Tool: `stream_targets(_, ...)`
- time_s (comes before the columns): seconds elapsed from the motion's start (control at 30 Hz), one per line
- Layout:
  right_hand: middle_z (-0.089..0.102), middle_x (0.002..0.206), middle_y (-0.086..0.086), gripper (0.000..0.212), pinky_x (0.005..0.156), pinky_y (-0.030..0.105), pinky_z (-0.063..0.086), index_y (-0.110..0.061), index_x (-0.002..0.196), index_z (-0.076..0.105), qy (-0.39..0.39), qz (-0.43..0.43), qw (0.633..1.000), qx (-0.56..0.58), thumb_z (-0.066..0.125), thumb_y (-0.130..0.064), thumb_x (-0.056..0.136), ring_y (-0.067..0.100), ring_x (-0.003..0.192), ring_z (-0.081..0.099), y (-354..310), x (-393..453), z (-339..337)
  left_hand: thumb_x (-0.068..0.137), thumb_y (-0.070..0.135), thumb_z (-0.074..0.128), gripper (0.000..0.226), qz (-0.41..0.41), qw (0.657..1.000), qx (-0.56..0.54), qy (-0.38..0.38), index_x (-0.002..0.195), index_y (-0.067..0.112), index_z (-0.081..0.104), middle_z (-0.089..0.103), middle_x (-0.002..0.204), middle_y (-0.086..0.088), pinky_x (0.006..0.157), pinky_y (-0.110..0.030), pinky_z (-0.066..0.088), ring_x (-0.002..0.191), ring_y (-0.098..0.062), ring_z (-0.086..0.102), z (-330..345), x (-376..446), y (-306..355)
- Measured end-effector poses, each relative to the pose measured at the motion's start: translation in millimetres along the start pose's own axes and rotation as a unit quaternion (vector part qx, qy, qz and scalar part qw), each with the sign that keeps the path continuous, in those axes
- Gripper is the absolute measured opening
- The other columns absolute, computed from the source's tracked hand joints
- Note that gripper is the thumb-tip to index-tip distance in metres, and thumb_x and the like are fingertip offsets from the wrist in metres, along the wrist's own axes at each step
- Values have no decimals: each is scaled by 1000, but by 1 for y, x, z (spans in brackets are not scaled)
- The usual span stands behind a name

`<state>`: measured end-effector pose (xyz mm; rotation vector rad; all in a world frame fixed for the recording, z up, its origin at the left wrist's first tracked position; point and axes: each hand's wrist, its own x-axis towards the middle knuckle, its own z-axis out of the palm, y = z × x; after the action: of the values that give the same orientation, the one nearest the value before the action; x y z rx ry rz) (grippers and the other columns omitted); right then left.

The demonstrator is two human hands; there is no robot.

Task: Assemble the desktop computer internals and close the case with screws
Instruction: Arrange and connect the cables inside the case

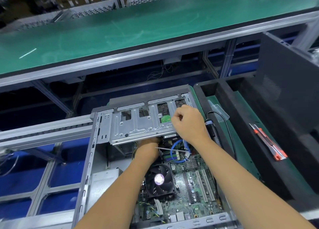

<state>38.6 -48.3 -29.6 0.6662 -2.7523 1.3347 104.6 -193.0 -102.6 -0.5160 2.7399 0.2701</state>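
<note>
An open desktop case (86,168) lies flat in front of me, its green motherboard (198,194) and black CPU fan (159,179) exposed. A silver drive cage (138,125) spans the far end of the case. My right hand (189,123) sits on the cage's right end with fingers curled at its edge. My left hand (148,147) reaches under the cage's near edge; its fingers are hidden there. A looped blue cable (176,150) and a white cable tie (169,149) lie just below the cage, between my wrists.
A black electric screwdriver (211,127) with its cord rests right of the case. An orange utility knife (269,143) lies on a black foam tray (250,142). A dark side panel (290,83) stands at the right. A green conveyor belt (138,26) runs beyond.
</note>
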Motion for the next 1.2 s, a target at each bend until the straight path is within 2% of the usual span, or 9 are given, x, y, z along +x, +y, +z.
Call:
stream_targets(0.3,51,69,-4,18,55,27,35,-4,67,61,-2,0,1000,4,54,-6,84,18,66,49,0,0,0,93,9,45,30,19,999,36,0,117,15,63,65,116,-11,74,-30,42,103,-29,61,2,8,-2)
stream_targets(0.5,48,67,-9,21,53,25,30,-10,64,57,-1,-1,1000,-1,54,-6,84,13,63,45,1,1,2,94,10,45,24,38,997,67,16,112,12,61,64,117,-11,79,-30,41,106,-29,60,2,11,4)
stream_targets(0.6,51,68,-3,20,54,28,34,-4,65,58,-1,4,1000,-9,54,-6,84,20,65,48,1,0,1,93,11,46,25,40,997,63,16,114,13,61,63,118,-12,80,-31,41,108,-30,59,1,11,4)
stream_targets(0.7,51,70,0,20,56,30,38,-4,65,58,-4,7,1000,-20,53,-6,84,24,68,51,-1,-1,1,93,8,47,28,41,996,72,-13,117,11,60,63,120,-12,83,-33,46,108,-29,60,-4,8,4)
stream_targets(0.83,54,76,3,19,60,34,43,-4,69,59,-19,4,998,-62,53,-9,86,25,72,52,-6,-6,2,92,7,52,27,44,997,47,-52,117,8,59,64,115,-13,76,-33,47,102,-29,62,-13,-4,4)
stream_targets(0.93,59,84,7,20,62,34,44,-2,75,64,-52,-18,994,-89,51,-9,89,28,76,54,-14,-13,2,90,8,51,17,67,997,12,-29,106,6,59,65,110,-14,78,-36,48,100,-32,62,-24,-21,3)
stream_targets(1.03,59,83,7,19,69,38,47,-3,77,66,-42,-39,997,-48,51,-8,89,26,77,53,-30,-23,5,86,7,51,7,87,996,-9,-19,91,9,55,65,106,-17,74,-36,48,96,-33,61,-37,-40,3)
stream_targets(1.13,62,88,5,19,70,38,50,-6,85,68,-63,-61,996,-20,50,-9,90,23,77,56,-49,-33,12,84,5,49,29,79,996,-49,15,110,12,59,67,103,-15,67,-34,46,86,-32,60,-45,-62,0)
stream_targets(1.2,64,90,3,19,65,36,49,-10,96,68,-90,-63,994,0,50,-11,93,18,69,55,-58,-40,18,85,7,48,18,83,991,-87,52,97,13,60,64,88,-11,64,-34,45,81,-31,57,-52,-79,-3)
